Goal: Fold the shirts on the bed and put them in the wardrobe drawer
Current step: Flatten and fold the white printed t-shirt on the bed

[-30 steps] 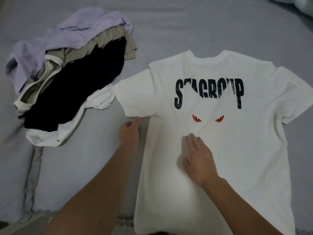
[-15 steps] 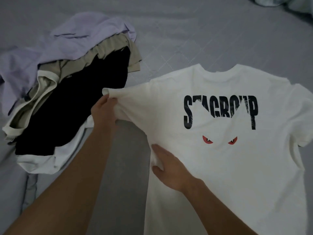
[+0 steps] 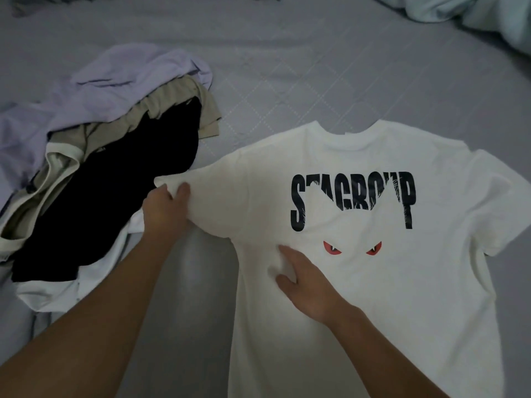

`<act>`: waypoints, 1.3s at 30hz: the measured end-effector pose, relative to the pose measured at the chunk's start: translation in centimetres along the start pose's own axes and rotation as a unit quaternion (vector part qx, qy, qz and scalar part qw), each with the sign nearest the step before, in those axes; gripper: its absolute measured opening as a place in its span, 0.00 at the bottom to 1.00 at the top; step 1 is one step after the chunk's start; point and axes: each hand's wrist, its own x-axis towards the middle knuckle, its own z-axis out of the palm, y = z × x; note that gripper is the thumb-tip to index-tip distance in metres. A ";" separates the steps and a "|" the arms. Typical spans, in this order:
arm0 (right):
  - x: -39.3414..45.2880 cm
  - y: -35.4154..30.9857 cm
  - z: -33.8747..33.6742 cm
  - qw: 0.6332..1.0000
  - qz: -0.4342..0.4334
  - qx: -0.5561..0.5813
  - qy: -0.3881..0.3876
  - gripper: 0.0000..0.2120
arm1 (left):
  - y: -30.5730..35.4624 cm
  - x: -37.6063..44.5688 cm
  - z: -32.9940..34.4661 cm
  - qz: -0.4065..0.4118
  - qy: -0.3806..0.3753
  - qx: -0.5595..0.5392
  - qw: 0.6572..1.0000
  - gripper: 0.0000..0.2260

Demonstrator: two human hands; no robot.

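Left grip (image 3: 165,206) pinching white shirt (image 3: 373,282) sleeve; right grip (image 3: 304,282) flat, fingers spread on shirt

Head cam, close, looks fwd/down onto bed (image 3: 287,67).
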 end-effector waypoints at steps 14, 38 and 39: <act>8.7 -10.7 -2.4 0.966 0.076 0.221 0.112 0.36 | 5.3 -6.7 0.8 -0.072 -0.386 -0.367 0.843 0.29; 4.5 0.2 -3.6 0.869 0.237 0.381 0.210 0.08 | -8.5 -22.1 8.3 0.038 -0.252 0.144 0.956 0.12; 4.1 0.1 -2.7 0.871 0.238 0.384 0.193 0.06 | -9.3 -22.9 8.1 0.030 -0.259 0.160 0.952 0.12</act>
